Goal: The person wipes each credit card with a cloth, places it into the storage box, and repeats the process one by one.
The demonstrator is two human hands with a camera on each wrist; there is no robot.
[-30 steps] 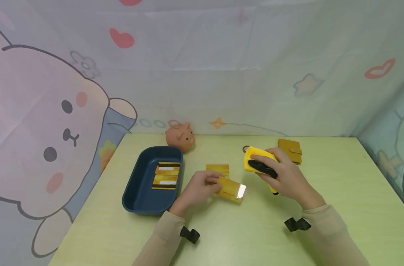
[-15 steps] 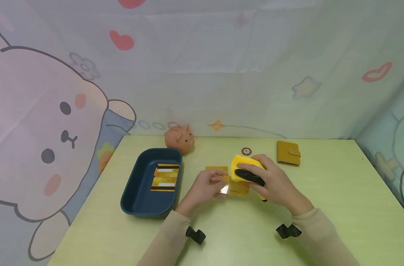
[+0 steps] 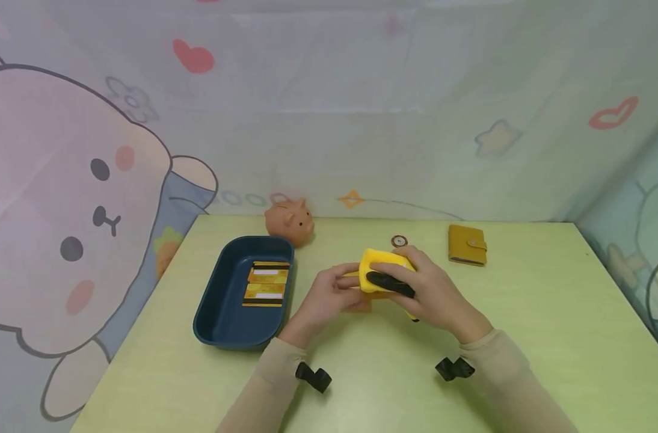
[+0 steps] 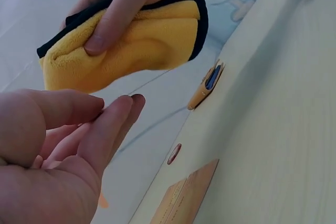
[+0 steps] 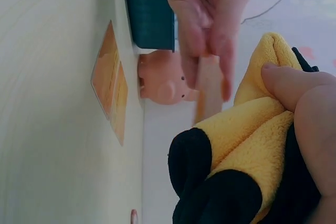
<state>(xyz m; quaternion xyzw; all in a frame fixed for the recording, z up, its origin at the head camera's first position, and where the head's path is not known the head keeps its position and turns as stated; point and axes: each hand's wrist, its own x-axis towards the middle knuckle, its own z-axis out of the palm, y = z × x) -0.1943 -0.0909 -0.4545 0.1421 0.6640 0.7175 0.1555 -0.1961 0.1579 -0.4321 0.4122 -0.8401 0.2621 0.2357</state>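
Observation:
My left hand (image 3: pixel 329 291) pinches a yellow card (image 5: pixel 211 85) by one end, held up above the table. In the left wrist view its fingers hide that card. My right hand (image 3: pixel 432 291) grips a folded yellow cloth (image 3: pixel 378 260) with black edging, thick and plush in the right wrist view. The cloth overlaps the held card in the head view, close beside the left fingertips. Below the hands, two more yellow cards (image 5: pixel 109 77) lie side by side on the table, mostly covered by the hands in the head view.
On the left stands a dark blue tray (image 3: pixel 207 313) with two yellow cards (image 3: pixel 264 294) inside, stripe side up. Behind it sits a pink piggy bank (image 3: pixel 289 222). A round chip (image 3: pixel 399 240) and a mustard wallet (image 3: pixel 466 245) lie toward the table's back edge.
My right hand has carried the cloth left and brought it over the held card. The left hand keeps its pinch, having turned the card. The chip at the back has come into full view.

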